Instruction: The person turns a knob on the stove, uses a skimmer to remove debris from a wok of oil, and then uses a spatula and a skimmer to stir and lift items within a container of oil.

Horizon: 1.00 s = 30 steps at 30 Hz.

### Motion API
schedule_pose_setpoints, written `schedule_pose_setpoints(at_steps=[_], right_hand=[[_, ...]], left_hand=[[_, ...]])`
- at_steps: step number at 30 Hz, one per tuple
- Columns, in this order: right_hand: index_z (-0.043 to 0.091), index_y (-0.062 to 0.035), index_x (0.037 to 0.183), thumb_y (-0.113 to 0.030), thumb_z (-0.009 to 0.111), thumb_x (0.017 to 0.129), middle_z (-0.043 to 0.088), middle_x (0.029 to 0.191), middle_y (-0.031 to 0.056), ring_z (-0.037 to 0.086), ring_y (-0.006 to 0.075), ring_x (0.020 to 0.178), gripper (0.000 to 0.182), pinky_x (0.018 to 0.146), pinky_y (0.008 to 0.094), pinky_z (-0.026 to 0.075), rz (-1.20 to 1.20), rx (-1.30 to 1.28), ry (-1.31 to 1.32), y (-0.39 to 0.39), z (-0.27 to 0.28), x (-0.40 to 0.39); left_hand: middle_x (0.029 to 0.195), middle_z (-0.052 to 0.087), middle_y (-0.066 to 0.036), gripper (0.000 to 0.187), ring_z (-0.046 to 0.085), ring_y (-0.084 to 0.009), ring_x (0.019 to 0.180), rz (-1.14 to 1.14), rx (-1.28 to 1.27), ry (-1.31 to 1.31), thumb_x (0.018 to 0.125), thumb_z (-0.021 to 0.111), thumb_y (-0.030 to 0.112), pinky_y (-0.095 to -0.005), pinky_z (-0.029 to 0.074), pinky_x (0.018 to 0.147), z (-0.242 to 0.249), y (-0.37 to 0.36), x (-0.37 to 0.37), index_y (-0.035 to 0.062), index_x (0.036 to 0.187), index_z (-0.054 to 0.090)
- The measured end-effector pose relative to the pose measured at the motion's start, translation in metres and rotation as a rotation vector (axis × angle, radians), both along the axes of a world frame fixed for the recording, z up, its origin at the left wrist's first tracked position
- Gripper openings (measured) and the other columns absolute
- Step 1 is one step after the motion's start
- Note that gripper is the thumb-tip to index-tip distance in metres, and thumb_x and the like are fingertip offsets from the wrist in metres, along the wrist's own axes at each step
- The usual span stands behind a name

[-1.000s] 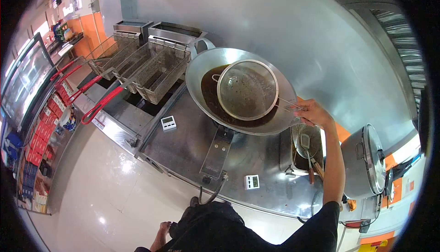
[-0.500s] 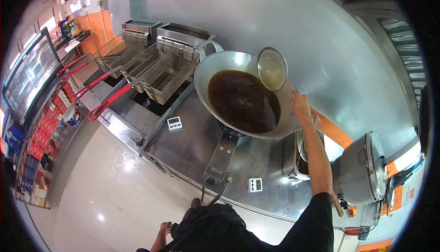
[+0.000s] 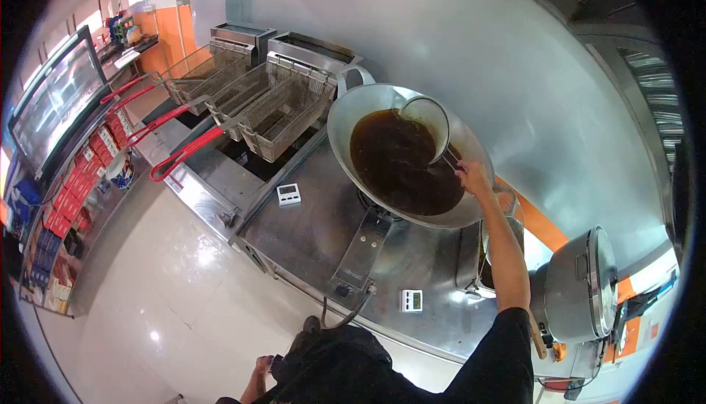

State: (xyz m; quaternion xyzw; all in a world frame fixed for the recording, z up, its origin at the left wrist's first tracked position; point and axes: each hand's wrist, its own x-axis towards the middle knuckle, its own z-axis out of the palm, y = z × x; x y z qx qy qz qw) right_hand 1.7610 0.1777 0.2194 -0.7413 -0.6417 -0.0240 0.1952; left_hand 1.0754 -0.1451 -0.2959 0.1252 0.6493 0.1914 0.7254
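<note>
My right hand point(image 3: 474, 178) is closed around the handle of a round wire-mesh strainer point(image 3: 429, 119). The strainer is tilted over a large metal wok point(image 3: 338, 132), its lower edge at the surface of dark brown oil point(image 3: 393, 165). My left hand point(image 3: 262, 366) hangs low by my left side, fingers curled against a small dark object I cannot make out.
Fryer baskets point(image 3: 287, 116) with red handles stand left of the wok. Two white timers, one left point(image 3: 288, 194) and one near the front edge point(image 3: 412, 300), sit on the steel counter point(image 3: 301, 238). A large lidded pot point(image 3: 573, 286) stands right.
My right hand has brought the strainer down from above the wok's far rim to the oil. The view has shifted slightly; my left hand stays low.
</note>
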Motion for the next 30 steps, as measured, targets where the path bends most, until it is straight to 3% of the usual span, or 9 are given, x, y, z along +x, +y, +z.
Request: schedule_pose_setpoints(at_steps=[1, 2, 3, 5, 8, 13, 19, 22, 30], right_hand=[[0.064, -0.0001, 0.102, -0.013, 0.066, 0.08, 0.064, 0.075, 0.0201, 0.064, 0.0306, 0.068, 0.026, 0.063, 0.0386, 0.05, -0.039, -0.09, 0.091, -0.002, 0.006, -0.008], [0.064, 0.0003, 0.101, -0.014, 0.066, 0.08, 0.063, 0.068, 0.0173, 0.063, 0.0261, 0.057, 0.026, 0.055, 0.0363, 0.05, -0.079, -0.179, 0.183, -0.005, 0.014, -0.019], [0.064, 0.0003, 0.101, -0.014, 0.066, 0.08, 0.063, 0.068, 0.0173, 0.063, 0.0261, 0.057, 0.026, 0.055, 0.0363, 0.05, -0.078, -0.18, 0.183, -0.008, 0.019, -0.027], [0.063, -0.0008, 0.103, -0.016, 0.065, 0.082, 0.058, 0.058, 0.0094, 0.053, 0.0146, 0.042, 0.026, 0.04, 0.0302, 0.043, -0.079, -0.308, 0.453, -0.013, 0.029, -0.037], [0.061, -0.0015, 0.105, -0.018, 0.063, 0.084, 0.054, 0.054, 0.0049, 0.048, 0.0093, 0.039, 0.027, 0.033, 0.0262, 0.036, 0.042, -0.435, 0.579, -0.02, 0.04, -0.04], [0.058, 0.0027, 0.108, -0.015, 0.063, 0.086, 0.052, 0.053, 0.0033, 0.045, 0.0077, 0.038, 0.029, 0.032, 0.0249, 0.034, 0.038, -0.49, 0.662, -0.042, 0.065, -0.059], [0.057, 0.005, 0.108, -0.013, 0.063, 0.087, 0.051, 0.053, 0.0018, 0.043, 0.0063, 0.037, 0.028, 0.032, 0.0226, 0.032, 0.058, -0.527, 0.707, -0.068, 0.078, -0.062], [0.057, 0.005, 0.108, -0.013, 0.062, 0.087, 0.052, 0.054, 0.0032, 0.043, 0.0069, 0.036, 0.028, 0.032, 0.0233, 0.032, 0.063, -0.532, 0.668, -0.078, 0.083, -0.06], [0.058, 0.0043, 0.11, -0.015, 0.064, 0.086, 0.053, 0.054, 0.0045, 0.042, 0.0073, 0.035, 0.031, 0.032, 0.0239, 0.031, 0.062, -0.485, 0.612, -0.104, 0.102, -0.069]], left_hand=[[0.086, 0.068, -0.011, 0.02, 0.064, -0.0269, 0.071, 0.021, 0.049, -0.07, 0.083, 0.055, 0.012, -0.0408, 0.051, 0.063, -0.005, 0.001, -0.003, -0.0025, 0.088, 0.067], [0.086, 0.068, -0.011, 0.02, 0.064, -0.0269, 0.071, 0.023, 0.048, -0.07, 0.083, 0.055, 0.012, -0.0408, 0.051, 0.063, -0.008, 0.004, -0.005, -0.0025, 0.088, 0.067], [0.086, 0.067, -0.011, 0.02, 0.064, -0.0268, 0.071, 0.057, 0.007, -0.017, 0.083, 0.055, 0.013, -0.0407, 0.051, 0.063, -0.009, 0.008, -0.005, -0.0026, 0.088, 0.067], [0.08, 0.064, -0.009, 0.02, 0.06, -0.0241, 0.064, 0.037, -0.035, 0.077, 0.084, 0.055, 0.016, -0.039, 0.049, 0.058, -0.009, 0.006, -0.003, -0.0006, 0.087, 0.065], [0.07, 0.057, -0.006, 0.018, 0.053, -0.0188, 0.054, -0.073, -0.038, 0.157, 0.084, 0.055, 0.021, -0.0359, 0.046, 0.05, 0.022, 0.008, 0.01, 0.0037, 0.084, 0.062], [0.078, 0.062, -0.007, 0.021, 0.06, -0.0217, 0.064, -0.152, 0.057, 0.057, 0.086, 0.053, 0.022, -0.0402, 0.051, 0.061, 0.008, 0.001, -0.005, 0.004, 0.091, 0.063], [0.079, 0.063, -0.008, 0.022, 0.061, -0.0227, 0.063, -0.413, 0.097, 0.151, 0.086, 0.053, 0.023, -0.041, 0.05, 0.059, 0.008, 0.018, -0.004, 0.0037, 0.089, 0.062], [0.079, 0.063, -0.009, 0.023, 0.06, -0.0239, 0.062, -0.224, -0.041, 0.192, 0.087, 0.053, 0.025, -0.041, 0.05, 0.058, 0.053, 0.035, 0.013, 0.0036, 0.089, 0.062], [0.079, 0.064, -0.01, 0.025, 0.061, -0.0253, 0.063, -0.319, 0.015, 0.202, 0.088, 0.053, 0.026, -0.0417, 0.049, 0.058, 0.062, 0.052, 0.017, 0.0035, 0.094, 0.061]])
